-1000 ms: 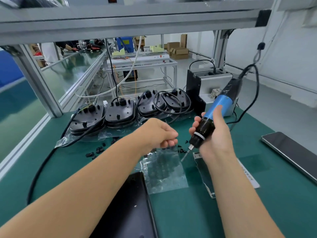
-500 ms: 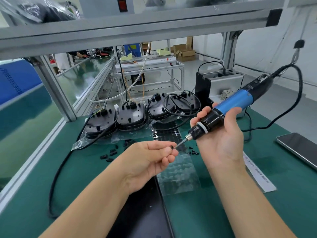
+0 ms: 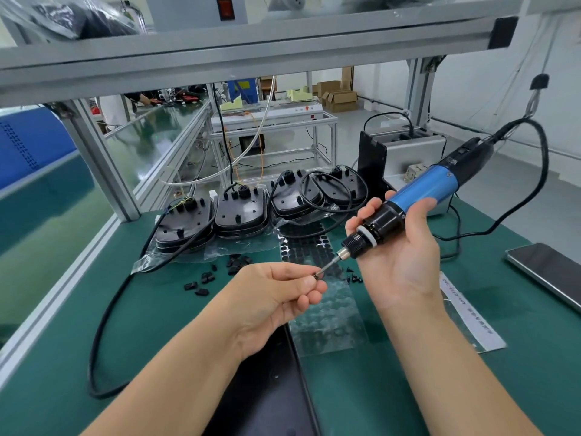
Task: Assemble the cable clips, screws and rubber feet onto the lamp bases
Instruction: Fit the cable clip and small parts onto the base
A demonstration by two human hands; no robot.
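I am now pinching a screw [image 3: 315, 276] in my left hand [image 3: 276, 297] against the bit of the electric screwdriver [image 3: 408, 209], gripped in my right hand [image 3: 399, 256], raised off the worktop [image 3: 63, 357] a moment ago (loading, I judge). The lamp bases [image 3: 240, 212] are waiting behind.

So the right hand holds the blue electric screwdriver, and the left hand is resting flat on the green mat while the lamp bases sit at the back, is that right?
Not quite. The head view shows the left hand raised above the green mat, pinching a small screw against the screwdriver's bit. The rest holds: the right hand holds the blue electric screwdriver, and the lamp bases sit at the back.
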